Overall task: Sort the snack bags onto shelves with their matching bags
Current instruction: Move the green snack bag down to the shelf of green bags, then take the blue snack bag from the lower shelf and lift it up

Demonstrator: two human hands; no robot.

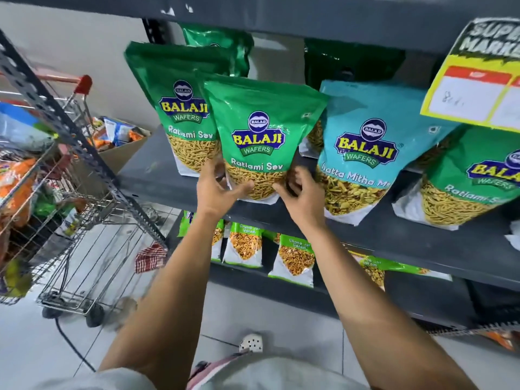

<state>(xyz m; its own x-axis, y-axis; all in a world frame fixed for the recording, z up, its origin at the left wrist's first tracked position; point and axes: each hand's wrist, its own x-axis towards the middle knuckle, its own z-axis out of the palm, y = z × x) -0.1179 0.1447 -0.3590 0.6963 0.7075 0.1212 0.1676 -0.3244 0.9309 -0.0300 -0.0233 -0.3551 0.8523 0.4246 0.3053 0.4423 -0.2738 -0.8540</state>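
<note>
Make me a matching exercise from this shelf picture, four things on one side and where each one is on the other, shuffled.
Things:
1. green Ratlami Sev bag
2. blue Khatta Mitha bag
3. shopping trolley
4. Chana Jor Garam packs

Places:
A. lower shelf
B. floor, left of the shelving
C. held by the left hand and right hand
D. standing right of the held bag

Pairs: 1-C, 2-D, 3-B, 4-A

Both forearms are bare, with no sleeves, watches or bands visible down to the left hand (pixel 218 190) and right hand (pixel 302 190). Below the hands, near the body, a pale grey garment (pixel 264 372) shows, with a pink striped fold (pixel 208 367) beside it. One white perforated clog (pixel 251 343) stands beneath the arms
</note>
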